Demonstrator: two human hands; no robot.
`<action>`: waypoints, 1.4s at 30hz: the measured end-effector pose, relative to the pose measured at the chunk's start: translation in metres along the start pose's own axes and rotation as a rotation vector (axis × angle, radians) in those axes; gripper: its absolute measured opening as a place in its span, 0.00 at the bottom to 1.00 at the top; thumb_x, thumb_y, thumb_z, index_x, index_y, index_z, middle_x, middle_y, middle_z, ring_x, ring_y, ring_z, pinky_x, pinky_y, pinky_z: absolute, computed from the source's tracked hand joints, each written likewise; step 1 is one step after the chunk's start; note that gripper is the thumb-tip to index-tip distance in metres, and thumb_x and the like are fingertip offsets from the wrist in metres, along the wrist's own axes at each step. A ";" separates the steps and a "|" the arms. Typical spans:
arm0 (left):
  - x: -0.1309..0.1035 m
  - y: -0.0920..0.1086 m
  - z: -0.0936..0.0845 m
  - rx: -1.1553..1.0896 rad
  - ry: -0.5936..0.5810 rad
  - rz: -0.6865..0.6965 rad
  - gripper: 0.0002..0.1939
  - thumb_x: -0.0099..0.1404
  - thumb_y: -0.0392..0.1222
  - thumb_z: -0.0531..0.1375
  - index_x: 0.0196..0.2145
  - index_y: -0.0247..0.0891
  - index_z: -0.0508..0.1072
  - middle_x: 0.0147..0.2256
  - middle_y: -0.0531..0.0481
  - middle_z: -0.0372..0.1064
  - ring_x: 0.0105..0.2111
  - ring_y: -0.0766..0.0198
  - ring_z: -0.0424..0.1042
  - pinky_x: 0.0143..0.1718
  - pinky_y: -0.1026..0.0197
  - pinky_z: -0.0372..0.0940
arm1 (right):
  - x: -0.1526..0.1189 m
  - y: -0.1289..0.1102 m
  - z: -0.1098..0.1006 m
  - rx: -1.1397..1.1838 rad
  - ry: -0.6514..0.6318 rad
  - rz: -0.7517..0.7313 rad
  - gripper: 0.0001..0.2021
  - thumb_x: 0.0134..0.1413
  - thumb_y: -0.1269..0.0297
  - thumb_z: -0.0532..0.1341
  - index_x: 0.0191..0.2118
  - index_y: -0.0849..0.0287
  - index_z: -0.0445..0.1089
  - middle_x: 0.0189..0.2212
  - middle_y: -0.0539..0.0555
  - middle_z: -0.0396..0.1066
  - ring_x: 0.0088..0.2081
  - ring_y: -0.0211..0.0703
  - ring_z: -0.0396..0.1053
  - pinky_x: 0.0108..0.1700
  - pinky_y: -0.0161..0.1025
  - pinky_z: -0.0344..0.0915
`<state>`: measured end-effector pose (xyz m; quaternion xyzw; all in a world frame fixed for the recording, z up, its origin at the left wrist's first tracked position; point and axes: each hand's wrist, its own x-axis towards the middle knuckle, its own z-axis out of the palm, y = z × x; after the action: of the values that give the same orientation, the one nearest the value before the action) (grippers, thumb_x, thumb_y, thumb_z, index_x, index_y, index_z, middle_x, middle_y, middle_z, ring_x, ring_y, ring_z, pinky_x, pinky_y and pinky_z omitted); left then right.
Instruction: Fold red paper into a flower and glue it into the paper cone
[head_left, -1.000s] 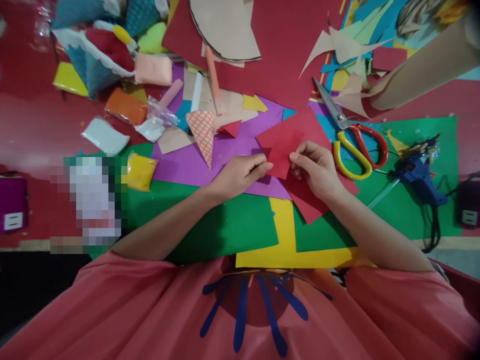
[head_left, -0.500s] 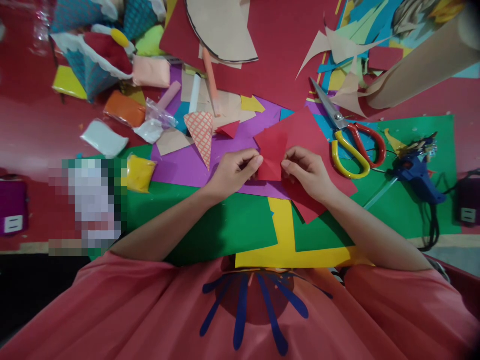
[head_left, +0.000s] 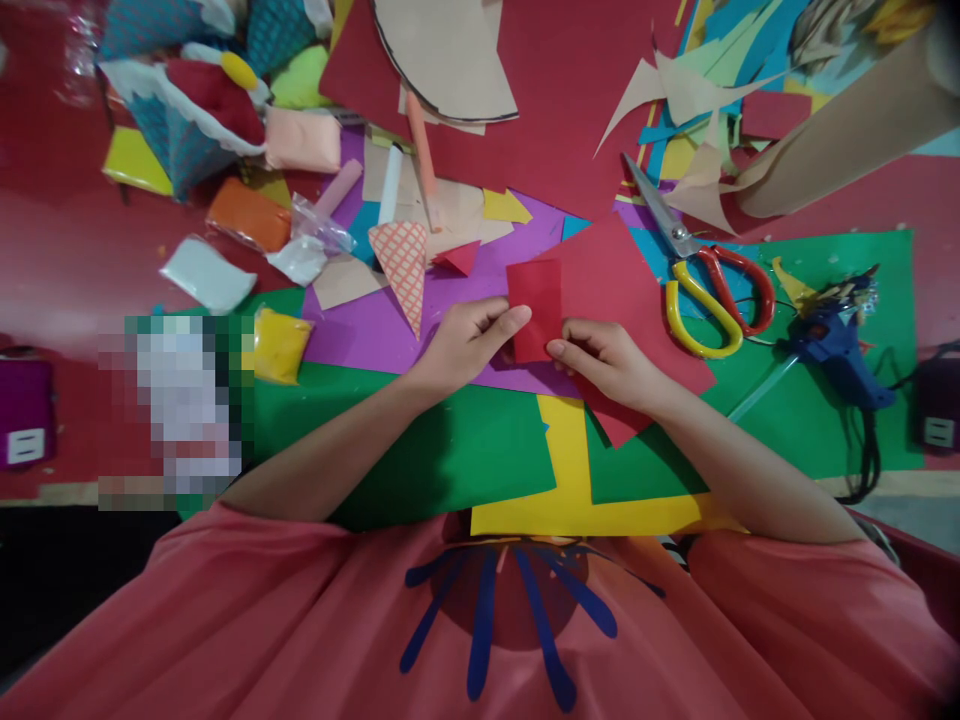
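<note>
A small red paper piece [head_left: 538, 300] is held upright between my two hands. My left hand [head_left: 474, 335] pinches its left edge between thumb and fingers. At the lower right corner, my right hand [head_left: 606, 357] grips it the same way, thumb on top. Behind and below lies a larger red sheet [head_left: 622, 290], partly under my right hand. A paper cone with an orange lattice pattern [head_left: 403, 268] lies left of the hands. Scissors with one yellow and one red handle [head_left: 701, 270] rest open to the right.
A blue glue gun [head_left: 840, 350] with a clear stick lies at right, near a brown paper roll [head_left: 847, 130]. At left are packets of clay, such as a yellow one [head_left: 281, 346], and blue patterned cones [head_left: 180, 125]. Green sheets [head_left: 465, 440] cover the near table.
The red paper is now folded into a narrower rectangle. My right hand has shifted slightly left and down along its edge; my left hand has barely moved.
</note>
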<state>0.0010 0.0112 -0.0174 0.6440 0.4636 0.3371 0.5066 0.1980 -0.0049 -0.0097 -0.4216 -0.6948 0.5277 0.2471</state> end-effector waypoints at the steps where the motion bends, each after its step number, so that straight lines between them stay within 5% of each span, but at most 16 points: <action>1: 0.000 0.000 0.000 -0.025 -0.003 -0.016 0.32 0.61 0.69 0.54 0.17 0.38 0.57 0.17 0.57 0.52 0.18 0.73 0.53 0.18 0.67 0.50 | 0.000 0.000 0.000 -0.002 -0.007 -0.001 0.25 0.62 0.42 0.53 0.24 0.58 0.59 0.21 0.47 0.60 0.25 0.34 0.58 0.30 0.35 0.54; 6: -0.003 0.002 0.002 -0.099 -0.023 -0.065 0.32 0.60 0.70 0.55 0.18 0.37 0.62 0.16 0.55 0.61 0.17 0.72 0.61 0.18 0.68 0.57 | 0.001 -0.002 -0.001 -0.020 -0.017 -0.013 0.25 0.62 0.42 0.52 0.23 0.57 0.57 0.21 0.46 0.58 0.24 0.34 0.55 0.30 0.35 0.52; 14: -0.005 0.004 0.005 -0.115 -0.030 -0.085 0.28 0.63 0.64 0.55 0.18 0.38 0.61 0.14 0.56 0.60 0.16 0.73 0.59 0.17 0.69 0.53 | 0.000 -0.002 -0.003 0.076 -0.071 0.008 0.23 0.62 0.46 0.55 0.23 0.58 0.60 0.20 0.46 0.59 0.23 0.32 0.56 0.27 0.34 0.52; 24: 0.002 -0.005 0.002 -0.205 0.142 0.010 0.22 0.64 0.49 0.57 0.16 0.38 0.61 0.14 0.56 0.59 0.16 0.73 0.59 0.20 0.67 0.57 | -0.001 -0.003 -0.006 0.029 -0.129 -0.013 0.25 0.61 0.44 0.55 0.20 0.58 0.55 0.19 0.44 0.49 0.22 0.31 0.49 0.26 0.35 0.47; 33: 0.005 -0.008 0.002 -0.328 0.176 -0.016 0.15 0.61 0.51 0.63 0.27 0.39 0.65 0.16 0.60 0.62 0.16 0.75 0.60 0.19 0.70 0.57 | -0.001 -0.004 -0.005 0.096 -0.074 -0.008 0.25 0.58 0.45 0.59 0.20 0.59 0.58 0.18 0.44 0.53 0.22 0.30 0.50 0.25 0.34 0.48; 42: 0.005 -0.007 0.001 -0.359 0.118 -0.054 0.15 0.62 0.50 0.62 0.26 0.39 0.64 0.17 0.60 0.62 0.16 0.75 0.61 0.19 0.70 0.58 | -0.002 0.000 -0.003 0.274 0.051 0.041 0.24 0.62 0.46 0.55 0.23 0.58 0.61 0.20 0.47 0.61 0.24 0.33 0.59 0.28 0.34 0.56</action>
<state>0.0019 0.0153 -0.0250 0.5096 0.4423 0.4379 0.5940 0.2014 -0.0051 -0.0081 -0.4114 -0.6010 0.6116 0.3089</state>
